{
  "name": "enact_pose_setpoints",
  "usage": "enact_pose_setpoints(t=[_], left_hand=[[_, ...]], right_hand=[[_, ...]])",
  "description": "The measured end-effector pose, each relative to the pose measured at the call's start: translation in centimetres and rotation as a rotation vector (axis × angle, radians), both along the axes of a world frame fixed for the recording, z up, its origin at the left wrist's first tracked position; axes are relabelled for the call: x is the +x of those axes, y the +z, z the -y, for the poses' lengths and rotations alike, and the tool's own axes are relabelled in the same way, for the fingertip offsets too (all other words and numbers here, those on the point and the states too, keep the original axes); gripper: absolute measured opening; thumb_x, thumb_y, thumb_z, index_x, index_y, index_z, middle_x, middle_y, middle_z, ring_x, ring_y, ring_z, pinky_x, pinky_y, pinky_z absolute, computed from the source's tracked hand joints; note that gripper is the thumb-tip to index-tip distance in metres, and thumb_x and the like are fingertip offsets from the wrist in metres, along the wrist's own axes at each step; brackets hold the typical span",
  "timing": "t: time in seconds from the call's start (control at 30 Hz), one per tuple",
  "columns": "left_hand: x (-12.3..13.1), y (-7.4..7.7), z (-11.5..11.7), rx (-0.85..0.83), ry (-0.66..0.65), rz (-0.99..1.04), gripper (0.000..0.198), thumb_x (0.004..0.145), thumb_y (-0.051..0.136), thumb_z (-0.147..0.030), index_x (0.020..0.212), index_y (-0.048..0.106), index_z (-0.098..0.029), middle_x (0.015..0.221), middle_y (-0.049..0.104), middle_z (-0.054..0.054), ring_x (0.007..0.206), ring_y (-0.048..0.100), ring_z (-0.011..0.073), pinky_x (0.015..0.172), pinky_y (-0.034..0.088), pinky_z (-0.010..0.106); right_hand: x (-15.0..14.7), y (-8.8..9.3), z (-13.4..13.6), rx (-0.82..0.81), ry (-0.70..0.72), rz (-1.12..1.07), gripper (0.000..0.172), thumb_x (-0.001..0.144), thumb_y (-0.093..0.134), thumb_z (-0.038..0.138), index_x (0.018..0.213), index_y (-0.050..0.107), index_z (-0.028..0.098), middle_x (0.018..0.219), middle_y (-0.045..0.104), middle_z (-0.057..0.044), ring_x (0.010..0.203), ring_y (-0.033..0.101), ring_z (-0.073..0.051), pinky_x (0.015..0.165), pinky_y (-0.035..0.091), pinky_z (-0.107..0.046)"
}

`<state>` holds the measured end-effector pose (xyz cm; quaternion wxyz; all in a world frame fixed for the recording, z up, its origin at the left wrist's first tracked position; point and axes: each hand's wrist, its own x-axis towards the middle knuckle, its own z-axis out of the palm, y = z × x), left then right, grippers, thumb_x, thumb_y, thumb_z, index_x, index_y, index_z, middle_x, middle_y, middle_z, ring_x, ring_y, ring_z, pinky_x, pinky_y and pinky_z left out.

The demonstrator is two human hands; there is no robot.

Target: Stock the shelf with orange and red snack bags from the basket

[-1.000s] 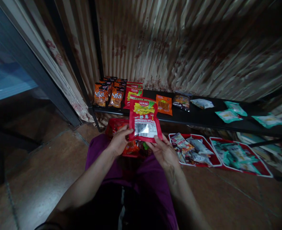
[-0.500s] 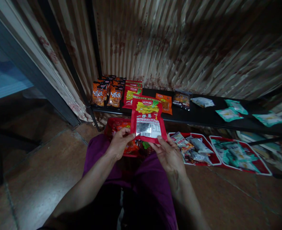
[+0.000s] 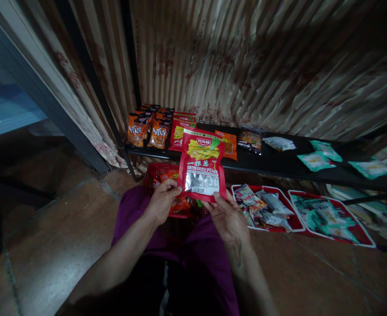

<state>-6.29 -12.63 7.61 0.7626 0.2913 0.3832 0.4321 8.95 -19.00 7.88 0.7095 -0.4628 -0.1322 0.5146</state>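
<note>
A red snack packet [image 3: 202, 164] with a yellow and green picture is held upright in front of me. My left hand [image 3: 163, 199] pinches its lower left corner between thumb and fingers. At its lower right corner my right hand [image 3: 225, 213] grips it too, thumb on the front. Similar red packets [image 3: 178, 136] stand on the black shelf [image 3: 272, 160] just behind it, partly hidden. To their left are several orange and black snack bags [image 3: 147, 129]. An orange packet [image 3: 230, 145] peeks out on the right of the held one.
Below my hands sits a red basket [image 3: 152, 169] of packets, partly hidden. Further right are a basket of mixed packets [image 3: 267, 206] and a basket of green packets [image 3: 328, 217]. A brown bag [image 3: 251, 139], a white packet [image 3: 279, 143] and green packets [image 3: 316, 161] lie on the shelf.
The held red packet has tilted slightly and shifted a little left and down. Both hands keep their grip at its lower corners. The view has moved slightly.
</note>
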Motion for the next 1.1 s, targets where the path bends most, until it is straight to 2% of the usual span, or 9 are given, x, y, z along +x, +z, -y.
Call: enact_pose_setpoints(t=[0.1, 0.23, 0.3, 0.6, 0.7, 0.83, 0.97, 1.1], left_hand=[[0.1, 0.3, -0.4, 0.038, -0.024, 0.008, 0.02, 0.06, 0.074, -0.024, 0.073, 0.059, -0.018, 0.07, 0.061, -0.003, 0.064, 0.057, 0.0103, 0.066, 0.046, 0.023], [0.4, 0.9, -1.3, 0.062, -0.047, 0.051, 0.031, 0.06, 0.077, -0.026, 0.087, 0.063, -0.017, 0.083, 0.068, 0.002, 0.076, 0.063, 0.0145, 0.077, 0.048, 0.028], [0.6, 1.0, -1.6, 0.041, -0.05, 0.074, 0.036, 0.059, 0.078, -0.026, 0.09, 0.064, -0.016, 0.085, 0.07, 0.004, 0.076, 0.064, 0.0164, 0.077, 0.048, 0.03], [1.1, 0.3, -1.5, -0.02, -0.017, 0.112, 0.038, 0.054, 0.079, -0.022, 0.089, 0.065, -0.015, 0.078, 0.07, 0.003, 0.067, 0.064, 0.0154, 0.069, 0.049, 0.028], [1.1, 0.4, -1.6, -0.041, 0.001, 0.114, 0.036, 0.053, 0.078, -0.02, 0.086, 0.064, -0.015, 0.076, 0.07, 0.002, 0.066, 0.064, 0.015, 0.07, 0.05, 0.028], [1.0, 0.3, -1.6, -0.041, 0.025, 0.095, 0.035, 0.054, 0.077, -0.02, 0.086, 0.064, -0.016, 0.075, 0.07, 0.002, 0.064, 0.064, 0.0151, 0.067, 0.051, 0.028], [0.7, 0.2, -1.3, -0.001, 0.03, 0.09, 0.034, 0.054, 0.076, -0.021, 0.086, 0.065, -0.016, 0.076, 0.07, 0.002, 0.065, 0.064, 0.0148, 0.068, 0.051, 0.028], [0.6, 0.1, -1.0, -0.02, 0.018, 0.079, 0.036, 0.052, 0.077, -0.02, 0.085, 0.065, -0.015, 0.075, 0.071, 0.002, 0.064, 0.064, 0.0147, 0.067, 0.051, 0.028]], right_hand=[[-0.1, -0.2, 0.1, -0.015, 0.012, -0.01, 0.029, 0.063, 0.078, 0.017, 0.088, 0.068, 0.028, 0.091, 0.073, 0.003, 0.081, 0.068, -0.017, 0.079, 0.058, -0.037], [-0.5, -0.6, 0.3, -0.031, 0.041, -0.018, 0.029, 0.065, 0.076, 0.016, 0.09, 0.068, 0.028, 0.096, 0.073, 0.003, 0.087, 0.067, -0.017, 0.081, 0.057, -0.034], [-0.8, -0.8, 0.5, -0.03, 0.045, -0.04, 0.028, 0.066, 0.076, 0.017, 0.09, 0.068, 0.028, 0.096, 0.073, 0.003, 0.088, 0.067, -0.017, 0.082, 0.056, -0.035], [-1.2, -1.4, 0.8, -0.051, 0.011, -0.049, 0.03, 0.063, 0.079, 0.019, 0.09, 0.068, 0.028, 0.092, 0.073, 0.004, 0.083, 0.067, -0.016, 0.082, 0.055, -0.037], [-1.2, -1.3, 0.8, -0.065, -0.01, -0.039, 0.03, 0.061, 0.08, 0.018, 0.087, 0.07, 0.027, 0.09, 0.074, 0.004, 0.08, 0.067, -0.015, 0.079, 0.056, -0.033], [-0.9, -0.9, 0.7, -0.083, 0.009, 0.028, 0.026, 0.059, 0.081, 0.023, 0.083, 0.071, 0.025, 0.089, 0.074, 0.003, 0.079, 0.067, -0.014, 0.076, 0.055, -0.027], [0.0, -0.3, 0.1, -0.082, 0.063, 0.114, 0.032, 0.061, 0.081, 0.034, 0.091, 0.071, 0.025, 0.094, 0.074, 0.001, 0.085, 0.068, -0.018, 0.077, 0.055, -0.03], [0.6, 0.0, -1.0, -0.093, 0.036, 0.164, 0.038, 0.054, 0.084, 0.035, 0.088, 0.071, 0.024, 0.087, 0.075, -0.001, 0.083, 0.068, -0.02, 0.075, 0.055, -0.033]])
